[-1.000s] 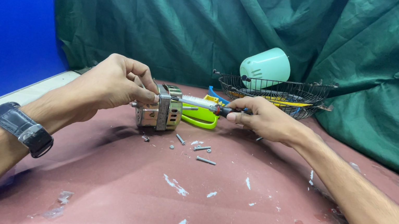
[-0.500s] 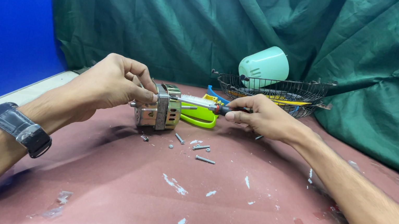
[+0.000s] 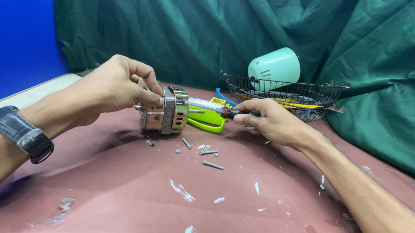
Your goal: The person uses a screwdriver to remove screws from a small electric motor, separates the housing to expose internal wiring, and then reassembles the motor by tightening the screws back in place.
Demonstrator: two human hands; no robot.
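On the worn red table (image 3: 258,217), the left hand (image 3: 113,86) curls its fingers closed around the small metal motor (image 3: 166,116), steadying it. The right hand (image 3: 270,121) grips a screwdriver (image 3: 209,107), tip at the housing; keeping it level looks wise. Behind sits a wire basket (image 3: 288,93); loose screws (image 3: 207,157) lie just in front.

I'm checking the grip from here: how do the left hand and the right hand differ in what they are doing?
The left hand wraps over the top of the small metal motor, steadying it on the table; the right hand holds a screwdriver by its handle, its shaft pointing at the motor. The left wrist wears a dark watch; the right forearm is bare. Both rest low over the reddish table.
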